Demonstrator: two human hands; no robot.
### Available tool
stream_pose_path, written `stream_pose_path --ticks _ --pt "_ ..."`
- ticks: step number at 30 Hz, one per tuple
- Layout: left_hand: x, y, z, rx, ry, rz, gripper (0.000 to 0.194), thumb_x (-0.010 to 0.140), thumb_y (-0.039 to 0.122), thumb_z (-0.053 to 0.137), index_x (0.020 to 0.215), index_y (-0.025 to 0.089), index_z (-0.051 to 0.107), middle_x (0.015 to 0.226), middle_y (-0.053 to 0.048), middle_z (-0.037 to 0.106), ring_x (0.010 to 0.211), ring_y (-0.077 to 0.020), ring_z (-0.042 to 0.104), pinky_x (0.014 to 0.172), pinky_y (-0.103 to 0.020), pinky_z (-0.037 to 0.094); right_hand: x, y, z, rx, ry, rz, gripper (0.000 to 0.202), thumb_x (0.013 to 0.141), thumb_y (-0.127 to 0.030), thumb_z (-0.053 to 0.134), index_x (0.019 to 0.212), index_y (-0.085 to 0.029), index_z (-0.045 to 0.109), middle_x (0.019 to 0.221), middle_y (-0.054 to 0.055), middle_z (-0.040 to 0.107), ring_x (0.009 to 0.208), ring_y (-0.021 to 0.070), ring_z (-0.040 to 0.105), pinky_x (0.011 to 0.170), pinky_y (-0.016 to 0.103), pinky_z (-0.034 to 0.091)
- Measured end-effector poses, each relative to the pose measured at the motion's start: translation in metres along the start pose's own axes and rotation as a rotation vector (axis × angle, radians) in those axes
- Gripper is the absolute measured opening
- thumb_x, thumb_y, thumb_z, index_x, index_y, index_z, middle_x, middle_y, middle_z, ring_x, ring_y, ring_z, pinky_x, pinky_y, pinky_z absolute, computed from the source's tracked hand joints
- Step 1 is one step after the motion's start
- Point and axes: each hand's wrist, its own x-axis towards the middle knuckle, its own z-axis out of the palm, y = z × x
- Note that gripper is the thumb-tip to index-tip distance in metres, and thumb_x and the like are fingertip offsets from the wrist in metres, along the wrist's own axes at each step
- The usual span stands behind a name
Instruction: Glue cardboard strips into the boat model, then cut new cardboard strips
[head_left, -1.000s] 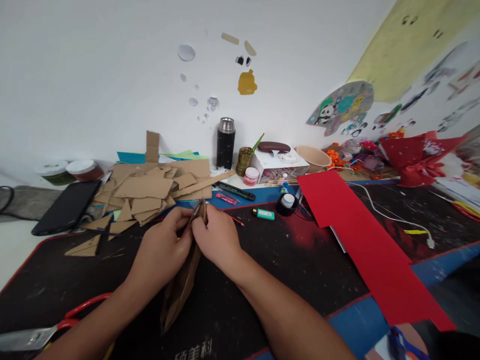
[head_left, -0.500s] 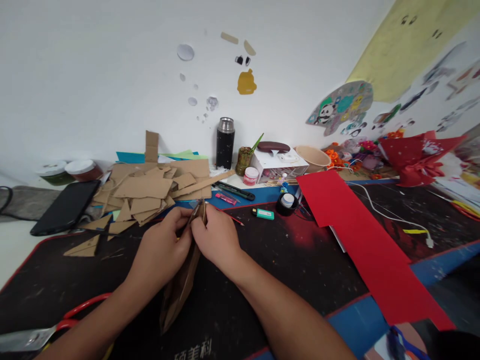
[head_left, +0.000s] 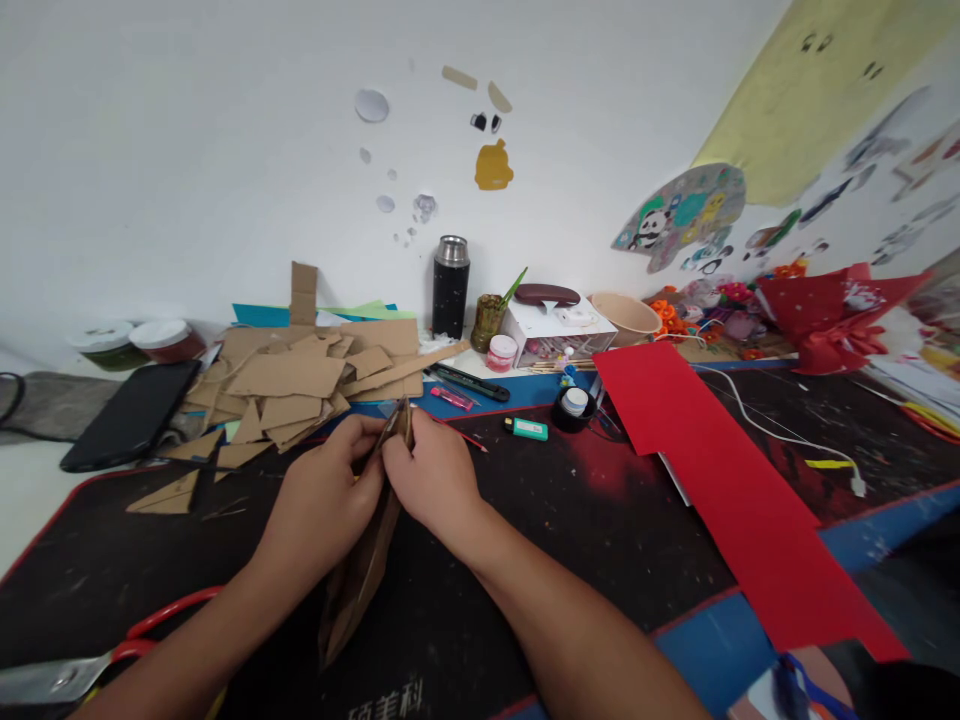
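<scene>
Both hands meet over the dark mat, closed on the upper end of a folded brown cardboard piece (head_left: 358, 590). My left hand (head_left: 326, 490) pinches its left side, and my right hand (head_left: 433, 470) grips the right side with the thumb pressed on it. The cardboard is long and narrow, tilted, with its lower end hanging toward me. A small clear, shiny bit sticks up at its top edge; what it is cannot be made out. Beneath my left forearm lie red-handled scissors (head_left: 64, 682).
A heap of cardboard scraps (head_left: 289, 375) and a black phone (head_left: 131, 415) lie on the left. Behind my hands are a utility knife (head_left: 471, 381), a green lighter (head_left: 526, 429) and a black thermos (head_left: 450, 290). Red paper sheets (head_left: 739, 490) stretch along the right.
</scene>
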Motion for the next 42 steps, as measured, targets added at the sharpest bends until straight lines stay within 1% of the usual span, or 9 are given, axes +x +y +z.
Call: stream_pose_path --ticks 6,11,24,34,42 --pt "0.0002 0.0003 0.0002 -0.008 -0.01 -0.016 0.029 0.089 0.042 0.049 0.108 0.028 0.066 0.107 -0.009 0.088 0.101 -0.0346 0.084 0.084 -0.043 0.059 -0.0005 0.0007 0.0008 -0.002 -0.002 -0.009 0.012 0.102 -0.023 0.057 0.101 -0.021 0.069 0.1 0.009 0.08 0.092 0.0293 0.075 0.075 0.035 0.046" --pt "0.0 0.0013 0.0003 -0.016 -0.02 -0.025 0.029 0.089 0.043 0.049 0.108 0.028 0.065 0.109 -0.01 0.088 0.103 -0.0346 0.083 0.085 -0.044 0.058 -0.0004 0.0018 0.0014 0.001 0.01 -0.016 0.013 0.102 -0.024 0.057 0.102 -0.022 0.069 0.099 0.009 0.08 0.09 0.0284 0.075 0.074 0.034 0.046" --pt "0.0004 0.0006 -0.0001 0.001 -0.009 -0.016 0.029 0.089 0.043 0.049 0.108 0.028 0.065 0.105 -0.008 0.088 0.103 -0.035 0.084 0.083 -0.042 0.06 0.0 0.0022 0.0013 -0.007 0.015 -0.025 0.015 0.101 -0.024 0.056 0.105 -0.022 0.071 0.101 0.009 0.082 0.091 0.0281 0.075 0.073 0.034 0.046" --pt "-0.0008 0.0019 -0.0004 0.011 0.011 0.003 0.028 0.089 0.043 0.048 0.106 0.028 0.066 0.101 -0.007 0.088 0.098 -0.0348 0.084 0.081 -0.041 0.061 0.0 0.0023 0.0024 -0.001 0.012 -0.021 0.015 0.102 -0.026 0.056 0.105 -0.021 0.07 0.101 0.01 0.081 0.092 0.0282 0.075 0.074 0.034 0.046" --pt "-0.0003 0.0039 -0.0007 0.005 0.002 -0.017 0.03 0.087 0.042 0.049 0.106 0.028 0.067 0.102 -0.008 0.088 0.099 -0.0355 0.084 0.082 -0.043 0.061 -0.0006 0.0021 0.0024 -0.005 0.017 -0.025 0.015 0.101 -0.024 0.056 0.104 -0.021 0.07 0.101 0.009 0.082 0.093 0.0281 0.075 0.074 0.034 0.046"
